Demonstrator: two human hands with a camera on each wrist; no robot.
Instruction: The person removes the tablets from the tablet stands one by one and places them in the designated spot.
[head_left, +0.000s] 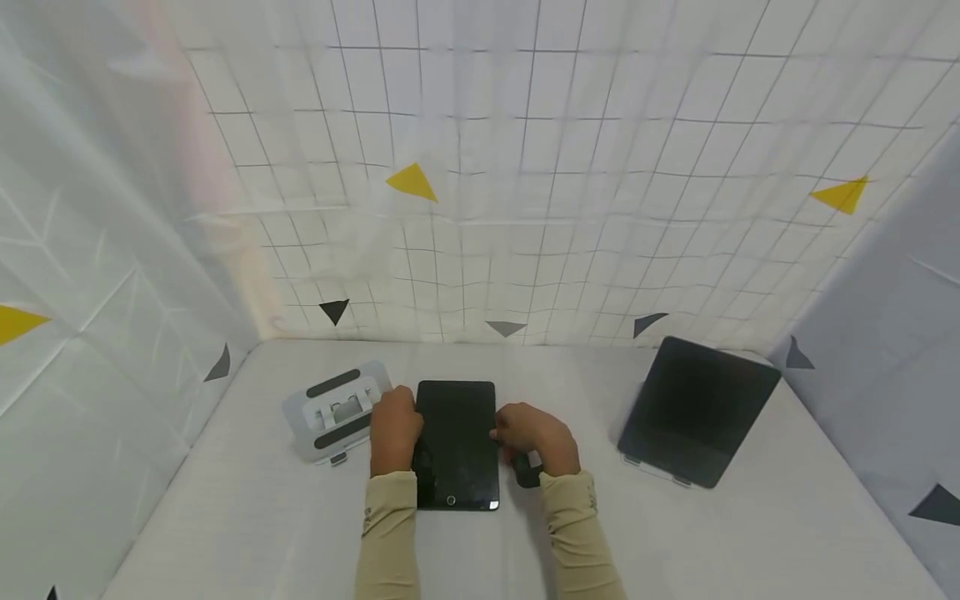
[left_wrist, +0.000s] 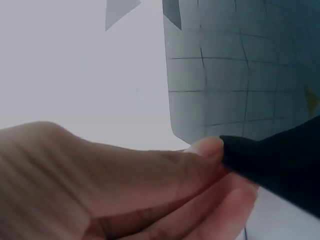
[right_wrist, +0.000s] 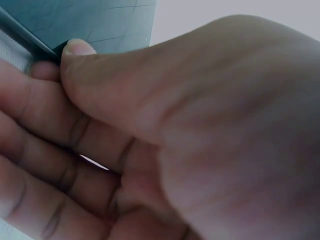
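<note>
A black tablet [head_left: 456,442] with a round home button at its near end is between the two hands, screen up. My left hand [head_left: 394,427] pinches its left long edge. In the left wrist view the thumb [left_wrist: 205,148] lies on the glossy screen, with the fingers curled beneath. My right hand [head_left: 537,435] pinches the opposite edge. Its thumb [right_wrist: 79,49] presses on the rim from above in the right wrist view, and the fingers fold under. The screen reflects the grid wall.
Left of the tablet lies a grey folding stand [head_left: 306,417] with black pads, close by the left hand. A second dark tablet [head_left: 699,412] leans on a stand at the right. One small dark object [head_left: 528,472] shows under the right wrist. Grid-lined sheeting [head_left: 495,242] rises behind the white table [head_left: 300,533].
</note>
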